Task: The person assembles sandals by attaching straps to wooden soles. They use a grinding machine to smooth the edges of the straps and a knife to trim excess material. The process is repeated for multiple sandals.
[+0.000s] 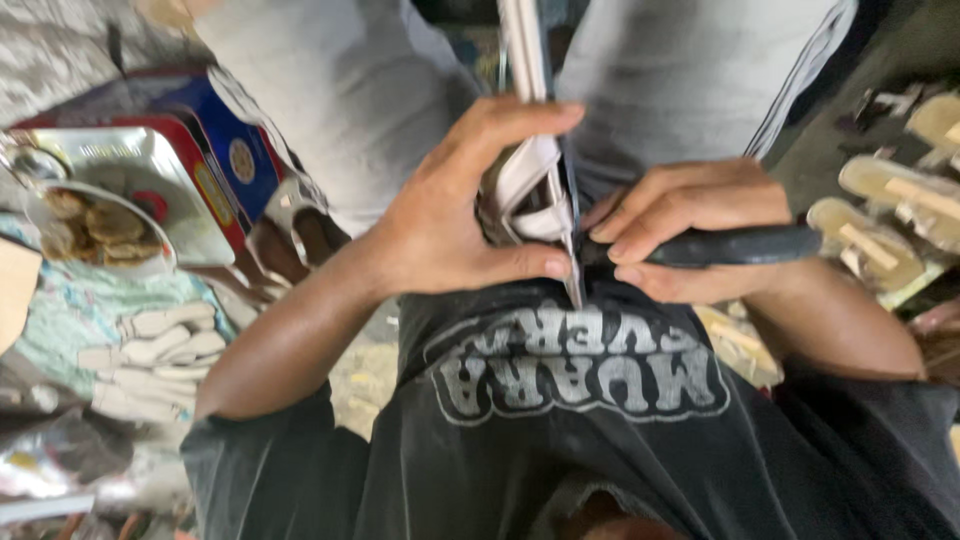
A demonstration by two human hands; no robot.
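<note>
Against the black printed shirt (560, 440), the left hand (455, 225) pinches a pale sole piece (530, 170) in closed fingers while the right hand (690, 225), fist wrapped tight, drives a black-handled knife (740, 245) whose blade could slip toward the left thumb

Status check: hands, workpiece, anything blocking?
Left hand grips pale strap piece. Right hand holds dark-handled tool against it. Nothing blocking.

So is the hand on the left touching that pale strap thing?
Touching. The head view shows the left hand with fingers and thumb wrapped around the pale strap piece.
</note>
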